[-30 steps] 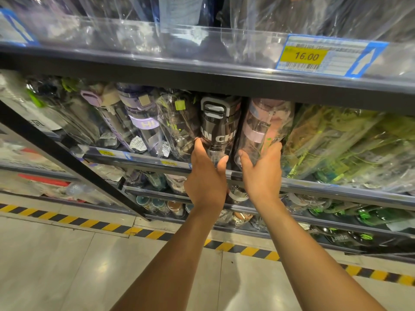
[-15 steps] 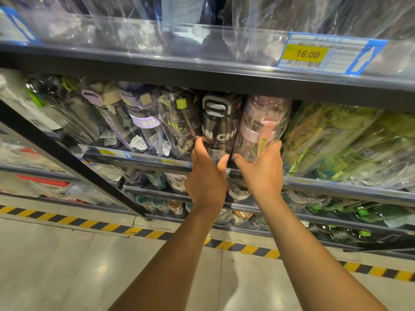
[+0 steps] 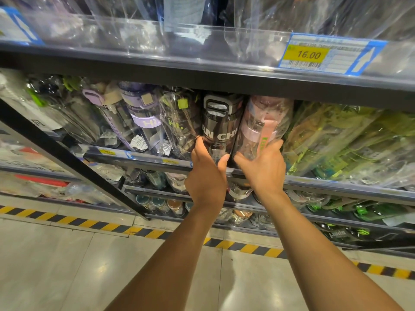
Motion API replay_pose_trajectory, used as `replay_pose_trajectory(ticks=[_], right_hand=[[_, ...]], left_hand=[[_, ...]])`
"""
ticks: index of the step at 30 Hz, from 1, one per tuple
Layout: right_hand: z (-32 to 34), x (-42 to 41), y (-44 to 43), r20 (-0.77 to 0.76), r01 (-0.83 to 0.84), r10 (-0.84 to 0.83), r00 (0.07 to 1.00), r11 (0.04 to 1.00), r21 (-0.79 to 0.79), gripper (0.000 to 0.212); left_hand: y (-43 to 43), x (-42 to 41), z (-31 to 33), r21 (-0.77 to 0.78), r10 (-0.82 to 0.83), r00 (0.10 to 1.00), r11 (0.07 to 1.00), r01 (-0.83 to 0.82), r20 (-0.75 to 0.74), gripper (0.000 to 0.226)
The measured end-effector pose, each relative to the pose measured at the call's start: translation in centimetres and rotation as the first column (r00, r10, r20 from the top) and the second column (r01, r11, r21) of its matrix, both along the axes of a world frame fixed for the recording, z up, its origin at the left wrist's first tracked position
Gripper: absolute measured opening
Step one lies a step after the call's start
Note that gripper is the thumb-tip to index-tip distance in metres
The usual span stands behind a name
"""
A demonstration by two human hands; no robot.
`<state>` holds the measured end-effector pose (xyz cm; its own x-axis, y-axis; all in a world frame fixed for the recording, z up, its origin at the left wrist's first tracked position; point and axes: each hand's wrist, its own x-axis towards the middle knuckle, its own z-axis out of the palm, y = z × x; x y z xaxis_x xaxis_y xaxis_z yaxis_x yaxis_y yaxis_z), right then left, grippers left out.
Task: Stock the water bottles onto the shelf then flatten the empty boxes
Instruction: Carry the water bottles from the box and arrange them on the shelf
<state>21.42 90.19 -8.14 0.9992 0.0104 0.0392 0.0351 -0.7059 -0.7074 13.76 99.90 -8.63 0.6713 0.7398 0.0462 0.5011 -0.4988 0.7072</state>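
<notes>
1. Both hands reach up to the front edge of the middle shelf [image 3: 336,183], side by side and nearly touching at the thumbs.
2. Left hand [image 3: 207,178] grips the lower part of the dark bottle [image 3: 219,122]. Its thumb lies on the bottle's front and its fingers go round the bottle's left side, out of sight.
3. Right hand [image 3: 263,173] cups the lower part of the pink bottle [image 3: 258,122], which is wrapped in clear plastic. The thumb is spread towards the left hand and the fingers curl round the bottle's right side.
4. The dark bottle stands upright at the shelf's front edge, with a black flip lid and white lettering. Its cap sits just under the upper shelf [image 3: 157,72].
5. The pink bottle stands touching the dark bottle's right side and leans slightly to the right.
6. Left of the dark bottle, along the same front edge, stand more wrapped bottles, among them a purple bottle [image 3: 143,122].
7. Right of the pink bottle, green bottles [image 3: 336,140] in clear wrap fill the shelf towards its right end.
8. A yellow price label [image 3: 310,55] reading 16.00 is fixed to the upper shelf's front edge, near its right end.
9. Lower shelves carry further bottles [image 3: 157,202].
10. Below lies a pale tiled floor [image 3: 67,265] with black-and-yellow striped tape [image 3: 112,226] running along the foot of the shelving.
</notes>
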Motion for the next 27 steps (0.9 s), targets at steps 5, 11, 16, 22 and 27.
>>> replay_pose_trajectory(ticks=[5, 11, 16, 22, 27], right_hand=[[-0.3, -0.4, -0.4, 0.022, 0.036, -0.036, 0.999, 0.999, -0.027, 0.074], [-0.8, -1.2, 0.1, 0.056, 0.064, -0.064, 0.996, 0.998, 0.019, 0.073], [-0.7, -1.6, 0.3, 0.08, 0.061, -0.065, 0.995, 0.996, 0.057, 0.07], [-0.7, -2.0, 0.0, 0.077, 0.032, -0.041, 0.996, 0.993, 0.116, 0.081], [-0.5, -3.1, -0.2, 0.076, 0.019, -0.03, 0.997, 0.991, 0.136, 0.09]], left_hand=[[0.0, 0.0, 0.0, 0.035, 0.011, 1.0, 0.999, -0.011, -0.005, 0.078], [0.1, -0.3, -0.1, 0.029, 0.015, 1.0, 0.999, -0.016, 0.021, 0.078], [0.2, -0.1, -0.1, -0.011, 0.041, 0.999, 0.999, -0.04, 0.033, 0.079], [0.2, -0.1, -0.2, -0.101, 0.039, 0.997, 0.994, -0.032, 0.066, 0.074], [0.1, -0.9, -0.1, -0.132, -0.003, 0.994, 0.991, 0.017, 0.11, 0.073]])
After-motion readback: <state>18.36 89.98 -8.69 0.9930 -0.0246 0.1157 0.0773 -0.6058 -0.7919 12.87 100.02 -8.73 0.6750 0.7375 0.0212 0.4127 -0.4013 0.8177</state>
